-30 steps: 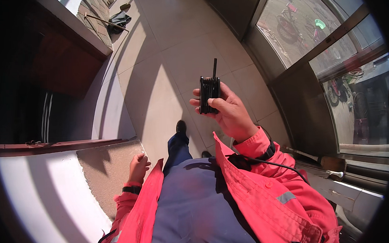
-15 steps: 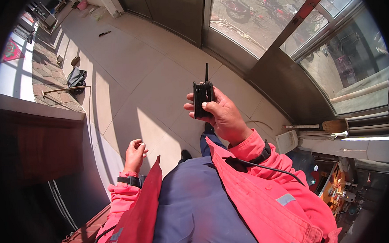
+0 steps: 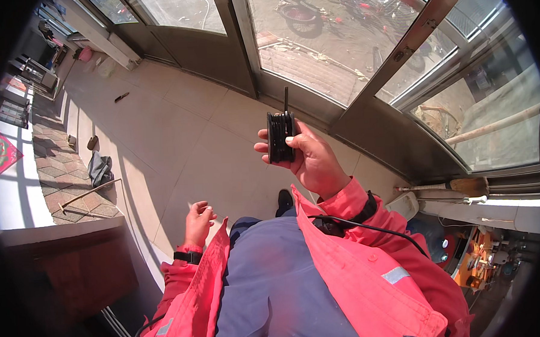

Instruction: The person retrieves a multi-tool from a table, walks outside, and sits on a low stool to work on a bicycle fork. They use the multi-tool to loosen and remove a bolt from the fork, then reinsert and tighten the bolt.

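Note:
My right hand (image 3: 302, 152) grips a black folding multi-tool (image 3: 278, 138) upright in front of me, thumb against its side, with a thin black bit (image 3: 286, 98) folded out and pointing away from my body. Lower left, my left hand (image 3: 199, 224) hangs beside my red jacket with its fingers curled; a pale blur shows at the fingertips, and I cannot make out whether it is a small held object. A dark shoe (image 3: 284, 201) shows on the tiled floor below.
Glass doors (image 3: 301, 58) run ahead and right, bicycles outside. On the left are a brick-paved strip (image 3: 56, 172), a dark bag (image 3: 100, 168), a long stick (image 3: 90, 191) and a brown cabinet (image 3: 84, 267). A broom (image 3: 463, 188) and a cluttered shelf (image 3: 476, 259) are at the right.
My view has swung right, bringing more glass doors into the middle. My right hand still grips the tool, slightly further left in the picture. My left hand rose, then dropped slightly.

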The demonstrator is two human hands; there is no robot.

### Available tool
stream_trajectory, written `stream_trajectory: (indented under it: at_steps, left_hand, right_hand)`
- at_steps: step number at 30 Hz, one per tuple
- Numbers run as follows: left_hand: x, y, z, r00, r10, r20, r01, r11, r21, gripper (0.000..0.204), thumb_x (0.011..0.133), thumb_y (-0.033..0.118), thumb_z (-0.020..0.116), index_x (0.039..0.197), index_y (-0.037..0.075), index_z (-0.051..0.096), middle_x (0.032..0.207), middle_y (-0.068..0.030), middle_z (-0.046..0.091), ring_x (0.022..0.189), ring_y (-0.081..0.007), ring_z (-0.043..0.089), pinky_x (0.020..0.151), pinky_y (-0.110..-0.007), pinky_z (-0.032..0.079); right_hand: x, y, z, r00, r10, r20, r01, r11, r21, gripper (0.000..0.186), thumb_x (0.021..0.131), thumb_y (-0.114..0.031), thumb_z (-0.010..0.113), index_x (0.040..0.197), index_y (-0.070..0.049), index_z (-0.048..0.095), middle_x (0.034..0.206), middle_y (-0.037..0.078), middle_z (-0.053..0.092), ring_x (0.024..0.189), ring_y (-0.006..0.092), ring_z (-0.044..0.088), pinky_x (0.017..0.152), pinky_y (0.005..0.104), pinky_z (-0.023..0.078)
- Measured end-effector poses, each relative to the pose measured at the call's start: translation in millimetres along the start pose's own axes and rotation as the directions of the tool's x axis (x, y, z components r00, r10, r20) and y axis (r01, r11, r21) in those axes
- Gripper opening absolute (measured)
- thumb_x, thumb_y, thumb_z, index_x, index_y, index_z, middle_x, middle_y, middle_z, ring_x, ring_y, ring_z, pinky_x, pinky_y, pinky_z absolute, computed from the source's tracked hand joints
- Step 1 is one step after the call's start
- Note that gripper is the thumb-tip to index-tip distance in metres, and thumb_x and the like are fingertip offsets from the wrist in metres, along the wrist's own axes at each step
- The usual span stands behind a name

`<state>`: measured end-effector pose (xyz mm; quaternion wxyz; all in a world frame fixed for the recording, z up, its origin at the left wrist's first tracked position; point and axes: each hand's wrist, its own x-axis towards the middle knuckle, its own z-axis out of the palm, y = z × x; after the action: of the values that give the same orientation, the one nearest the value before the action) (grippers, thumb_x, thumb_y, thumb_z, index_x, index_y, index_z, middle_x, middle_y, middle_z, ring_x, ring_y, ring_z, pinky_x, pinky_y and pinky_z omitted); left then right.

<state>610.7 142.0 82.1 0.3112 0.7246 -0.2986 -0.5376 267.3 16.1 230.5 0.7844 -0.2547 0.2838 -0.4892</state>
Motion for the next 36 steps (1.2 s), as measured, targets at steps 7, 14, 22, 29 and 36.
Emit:
stream_trajectory:
  at_steps: [7,14,22,29,36]
  left_hand:
    - [89,87,37,0.993,0.008,0.12,-0.027,0.988,0.152,0.042,0.1,0.019,0.064,0.135,-0.001,0.055,0.121,-0.012,0.067,0.095,-0.0191,0.071,0.076,-0.033,0.057]
    - [216,164,62,0.972,0.007,0.235,-0.065,0.969,0.238,0.045,0.099,0.021,0.065,0.137,-0.001,0.055,0.122,-0.0123,0.067,0.096,-0.0186,0.071,0.078,-0.033,0.057]
    - [308,310,109,0.762,0.523,0.382,-0.648,0.615,0.45,0.046,0.093,0.013,0.069,0.135,0.001,0.056,0.131,-0.0197,0.06,0.113,-0.0289,0.065,0.093,-0.039,0.055]
    - [290,495,185,-0.019,0.954,0.299,-0.99,-0.06,0.127,0.034,0.087,0.0,0.068,0.12,0.0,0.058,0.114,-0.0188,0.061,0.101,-0.035,0.064,0.086,-0.04,0.054]
    - [294,601,254,-0.147,0.963,0.228,-0.984,-0.166,0.07,0.025,0.085,-0.001,0.069,0.108,-0.001,0.059,0.101,-0.0172,0.061,0.086,-0.0336,0.063,0.074,-0.041,0.053]
  right_hand:
    - [68,-43,-33,0.995,-0.04,-0.096,0.051,0.991,0.12,0.046,0.104,-0.019,0.037,0.145,0.0,0.047,0.136,0.024,0.06,0.122,0.0393,0.064,0.102,0.0485,0.055]
    - [157,-85,-49,0.967,-0.138,-0.215,0.165,0.98,0.111,0.048,0.108,-0.027,0.036,0.147,-0.001,0.047,0.136,0.024,0.061,0.121,0.0398,0.065,0.102,0.0495,0.054]
    - [244,-137,-47,0.95,-0.258,-0.178,0.273,0.96,0.065,0.05,0.107,-0.025,0.04,0.152,-0.003,0.044,0.134,0.024,0.062,0.118,0.0387,0.066,0.1,0.0472,0.055]
    - [276,-167,-79,0.983,-0.142,-0.119,0.145,0.989,0.018,0.055,0.105,-0.027,0.047,0.154,-0.003,0.041,0.135,0.024,0.061,0.119,0.0399,0.066,0.099,0.0488,0.054]
    - [322,-198,-124,0.996,0.045,-0.078,-0.05,0.997,-0.064,0.062,0.102,-0.031,0.051,0.156,-0.002,0.037,0.133,0.023,0.061,0.117,0.0382,0.067,0.102,0.0465,0.053]
